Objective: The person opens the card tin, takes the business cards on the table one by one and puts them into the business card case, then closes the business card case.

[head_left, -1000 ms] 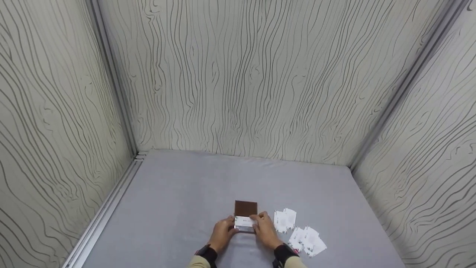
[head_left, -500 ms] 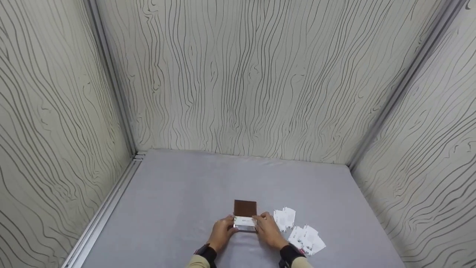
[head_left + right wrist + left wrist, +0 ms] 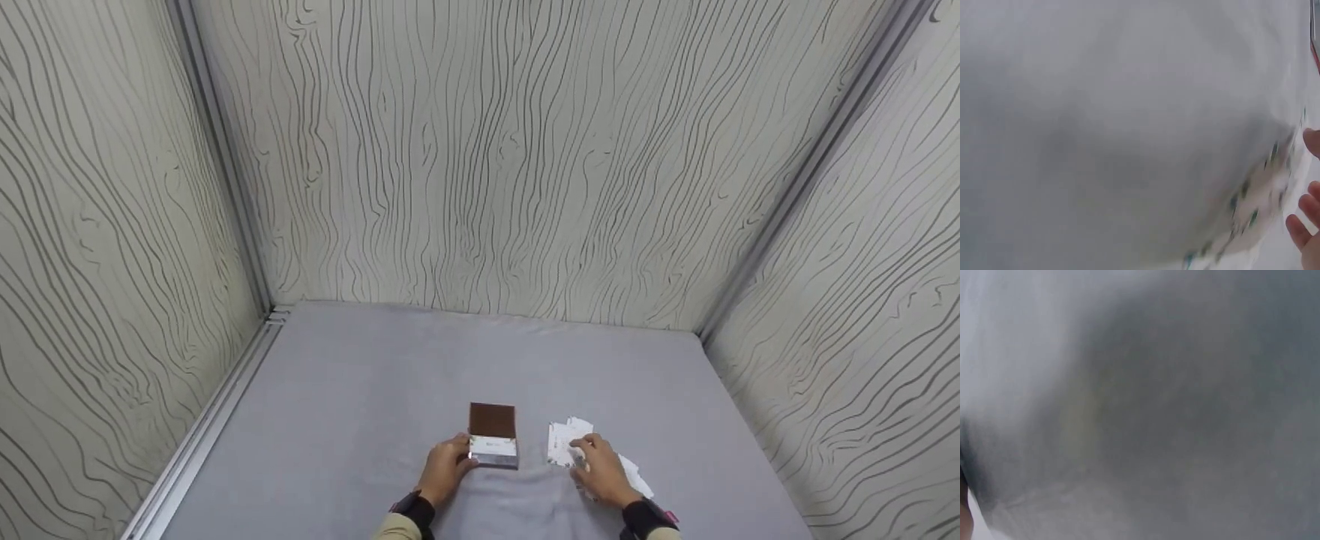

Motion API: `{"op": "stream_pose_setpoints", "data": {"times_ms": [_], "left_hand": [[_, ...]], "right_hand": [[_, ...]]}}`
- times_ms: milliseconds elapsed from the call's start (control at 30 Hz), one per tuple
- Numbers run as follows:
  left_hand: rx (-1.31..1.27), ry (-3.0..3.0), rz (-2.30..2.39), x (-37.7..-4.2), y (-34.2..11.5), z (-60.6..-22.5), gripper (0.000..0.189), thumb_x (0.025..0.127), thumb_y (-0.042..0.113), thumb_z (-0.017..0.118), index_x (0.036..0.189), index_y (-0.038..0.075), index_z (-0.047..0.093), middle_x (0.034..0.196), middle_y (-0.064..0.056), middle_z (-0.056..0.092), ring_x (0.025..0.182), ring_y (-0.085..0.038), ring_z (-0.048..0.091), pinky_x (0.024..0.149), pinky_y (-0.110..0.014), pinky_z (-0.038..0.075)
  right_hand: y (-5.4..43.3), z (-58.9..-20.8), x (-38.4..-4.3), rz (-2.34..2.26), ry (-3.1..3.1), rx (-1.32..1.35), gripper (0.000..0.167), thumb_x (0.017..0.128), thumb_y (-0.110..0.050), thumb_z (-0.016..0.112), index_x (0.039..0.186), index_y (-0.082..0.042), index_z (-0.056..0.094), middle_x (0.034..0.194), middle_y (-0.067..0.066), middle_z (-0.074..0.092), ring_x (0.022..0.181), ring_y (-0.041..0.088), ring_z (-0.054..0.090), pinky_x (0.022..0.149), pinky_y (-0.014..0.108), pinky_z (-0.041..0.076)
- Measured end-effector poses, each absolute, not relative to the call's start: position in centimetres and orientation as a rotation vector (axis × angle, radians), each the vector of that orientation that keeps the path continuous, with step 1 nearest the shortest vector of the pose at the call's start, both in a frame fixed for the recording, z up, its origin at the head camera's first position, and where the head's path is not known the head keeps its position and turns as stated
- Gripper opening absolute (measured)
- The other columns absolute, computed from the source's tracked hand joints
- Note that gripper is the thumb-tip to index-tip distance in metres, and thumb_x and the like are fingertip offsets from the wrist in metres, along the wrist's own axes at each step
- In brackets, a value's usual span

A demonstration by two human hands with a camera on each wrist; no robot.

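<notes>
A small box with a raised brown lid (image 3: 493, 420) stands on the grey cloth in the head view, a white printed card (image 3: 493, 445) lying in it. My left hand (image 3: 444, 469) grips the box's left side, thumb at the near corner and fingers farther back. To the right, my right hand (image 3: 604, 474) is over loose white cards (image 3: 559, 439), its fingers parted with nothing seen between them. More cards (image 3: 635, 475) lie partly hidden under that hand. In the right wrist view, spread fingers (image 3: 1300, 230) hover beside cards with green leaf prints (image 3: 1258, 194).
A grey cloth (image 3: 375, 375) covers the table. Wood-grain patterned walls (image 3: 480, 187) close it in at the back and both sides, and a metal rail (image 3: 217, 420) runs along the left edge. The left wrist view shows mostly blurred cloth.
My right hand has let go of the box's right side and moved right, over the loose cards. The left hand stays at the box, whose card now shows in full width.
</notes>
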State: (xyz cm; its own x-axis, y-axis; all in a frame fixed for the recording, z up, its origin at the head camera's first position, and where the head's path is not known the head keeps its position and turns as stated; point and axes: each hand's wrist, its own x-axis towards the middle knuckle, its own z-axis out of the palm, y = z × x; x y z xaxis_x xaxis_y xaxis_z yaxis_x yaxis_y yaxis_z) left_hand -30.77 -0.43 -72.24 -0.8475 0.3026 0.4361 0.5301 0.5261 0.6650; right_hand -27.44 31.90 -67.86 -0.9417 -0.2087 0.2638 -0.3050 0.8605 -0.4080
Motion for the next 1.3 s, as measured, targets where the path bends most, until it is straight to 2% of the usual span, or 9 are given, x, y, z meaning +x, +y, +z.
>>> {"op": "stream_pose_setpoints", "data": {"times_ms": [100,233,400,567,800,967,1100,1300], "left_hand": [[-0.699,-2.5,-1.229,-30.8,-0.4,-72.2,0.019,0.08,0.006,0.077,0.097,-0.001,0.076,0.118,-0.02,0.068,0.114,-0.034,0.063,0.099,-0.047,0.049],[-0.701,-2.507,-1.201,-30.8,-0.4,-72.3,0.02,0.08,0.009,0.077,0.097,0.0,0.075,0.117,-0.02,0.068,0.113,-0.035,0.064,0.098,-0.047,0.049],[-0.683,-2.524,-1.178,-30.8,-0.5,-72.5,0.021,0.079,0.012,0.077,0.098,0.001,0.075,0.116,-0.018,0.069,0.113,-0.033,0.064,0.098,-0.046,0.049],[-0.658,-2.553,-1.195,-30.9,-0.3,-72.7,0.022,0.08,0.011,0.078,0.099,0.001,0.075,0.118,-0.019,0.068,0.115,-0.033,0.063,0.099,-0.047,0.049],[-0.662,-2.53,-1.203,-30.7,-0.3,-72.6,0.024,0.079,0.01,0.078,0.1,-0.001,0.075,0.119,-0.022,0.067,0.114,-0.036,0.063,0.098,-0.048,0.049],[-0.669,-2.517,-1.206,-30.7,-0.3,-72.6,0.023,0.079,0.008,0.078,0.1,-0.001,0.075,0.119,-0.021,0.067,0.113,-0.036,0.064,0.097,-0.048,0.05],[-0.681,-2.516,-1.213,-30.6,-0.3,-72.3,0.021,0.079,0.008,0.078,0.099,0.0,0.075,0.119,-0.021,0.067,0.113,-0.035,0.063,0.098,-0.048,0.05],[-0.684,-2.515,-1.204,-30.5,-0.4,-72.0,0.02,0.08,0.009,0.078,0.098,-0.001,0.075,0.118,-0.021,0.068,0.114,-0.036,0.063,0.098,-0.048,0.049]], "right_hand": [[34.0,-67.4,-26.9,0.714,-2.943,0.245,0.051,0.074,-0.011,0.082,0.119,0.0,0.061,0.121,0.028,0.053,0.111,0.051,0.052,0.092,0.065,0.044],[36.0,-67.0,-26.5,0.743,-3.044,0.101,0.064,0.071,-0.016,0.084,0.126,0.002,0.056,0.124,0.037,0.049,0.113,0.058,0.048,0.094,0.07,0.04],[37.1,-66.8,-26.3,0.666,-3.108,0.052,0.068,0.067,-0.022,0.088,0.124,-0.001,0.057,0.116,0.029,0.055,0.107,0.051,0.053,0.088,0.069,0.043],[37.3,-66.8,-26.4,0.635,-3.083,0.055,0.066,0.064,-0.022,0.089,0.119,-0.004,0.059,0.109,0.023,0.057,0.101,0.045,0.053,0.085,0.067,0.044],[37.6,-66.5,-26.2,0.667,-3.114,-0.035,0.071,0.062,-0.026,0.091,0.122,-0.009,0.058,0.112,0.021,0.053,0.096,0.042,0.048,0.081,0.06,0.042],[38.1,-66.7,-26.0,0.637,-3.113,-0.058,0.076,0.059,-0.034,0.092,0.123,-0.009,0.058,0.108,0.021,0.052,0.092,0.04,0.047,0.08,0.055,0.04],[38.4,-66.6,-26.0,0.583,-3.074,-0.017,0.069,0.061,-0.033,0.091,0.118,-0.009,0.061,0.103,0.02,0.054,0.09,0.039,0.046,0.078,0.052,0.036],[38.4,-66.0,-26.0,0.593,-3.003,0.049,0.031,0.077,-0.01,0.077,0.106,-0.01,0.066,0.097,0.011,0.054,0.089,0.035,0.046,0.073,0.05,0.036]]}}
